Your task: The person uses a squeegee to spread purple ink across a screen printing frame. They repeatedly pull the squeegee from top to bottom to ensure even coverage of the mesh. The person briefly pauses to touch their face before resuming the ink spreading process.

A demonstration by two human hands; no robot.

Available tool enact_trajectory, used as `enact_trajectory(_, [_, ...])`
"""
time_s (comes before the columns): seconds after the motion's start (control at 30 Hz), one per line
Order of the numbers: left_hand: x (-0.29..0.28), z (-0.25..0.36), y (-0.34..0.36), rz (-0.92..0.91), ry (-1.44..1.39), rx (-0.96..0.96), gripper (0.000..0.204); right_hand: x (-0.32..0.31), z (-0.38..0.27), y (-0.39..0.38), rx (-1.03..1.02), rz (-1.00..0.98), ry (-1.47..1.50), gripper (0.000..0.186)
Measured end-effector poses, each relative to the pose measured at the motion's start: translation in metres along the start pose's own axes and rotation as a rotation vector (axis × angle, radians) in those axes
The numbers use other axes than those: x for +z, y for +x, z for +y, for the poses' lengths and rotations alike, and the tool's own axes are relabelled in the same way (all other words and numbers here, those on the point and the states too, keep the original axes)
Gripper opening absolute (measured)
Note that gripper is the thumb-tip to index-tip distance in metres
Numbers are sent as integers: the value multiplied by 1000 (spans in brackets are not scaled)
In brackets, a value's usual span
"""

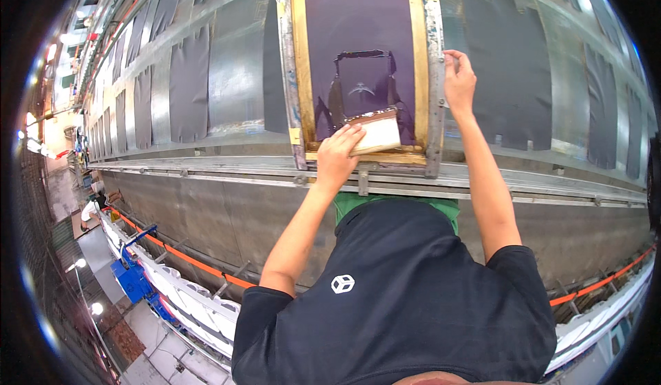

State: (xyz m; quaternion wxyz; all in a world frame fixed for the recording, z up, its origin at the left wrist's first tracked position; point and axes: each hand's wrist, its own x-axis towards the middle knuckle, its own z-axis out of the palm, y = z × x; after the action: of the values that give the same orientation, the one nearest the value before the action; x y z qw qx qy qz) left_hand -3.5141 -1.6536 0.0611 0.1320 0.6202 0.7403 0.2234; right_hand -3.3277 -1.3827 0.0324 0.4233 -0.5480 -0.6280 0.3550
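Wooden squeegee (375, 134) gripped by left hand (337, 154), arm outstretched.

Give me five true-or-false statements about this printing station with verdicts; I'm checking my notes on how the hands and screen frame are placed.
1. The left hand holds a squeegee at the near end of the screen. True.
2. The right hand rests on the frame's left rail. False: it grips the right rail of the screen frame.
3. The mesh inside the frame is bright white. False: the mesh is dark purple, with a cut-out design at its middle.
4. Dark fabric pieces lie in a row along the long table on both sides of the frame. True.
5. The person wears a white shirt. False: the shirt is dark, with a green apron showing at the front.
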Motion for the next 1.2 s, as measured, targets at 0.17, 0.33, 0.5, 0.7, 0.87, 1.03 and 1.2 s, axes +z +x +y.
enact_trajectory(0.17, [-44,-85,-19,-44,52,27,61,83,-31,-39,86,-49,-15,21])
enact_trajectory(0.33, [-65,-137,-30,-30,69,102,61,123,-41,-52,84,-53,-39,19])
enact_trajectory(0.5, [-73,-151,-54,7,58,145,59,127,-35,-53,74,-38,-135,19])
enact_trajectory(0.7, [-73,-159,-39,4,153,231,47,117,-22,-45,-57,-119,-389,25])
enact_trajectory(0.87, [-79,-184,68,45,19,137,43,115,-113,-61,-528,-437,-547,51])
enact_trajectory(1.03, [-82,-188,125,2,-14,132,37,154,-122,-72,-577,-625,-601,47])
enact_trajectory(1.2, [-78,-177,60,-54,87,161,42,135,-108,-145,-511,-615,-481,45])
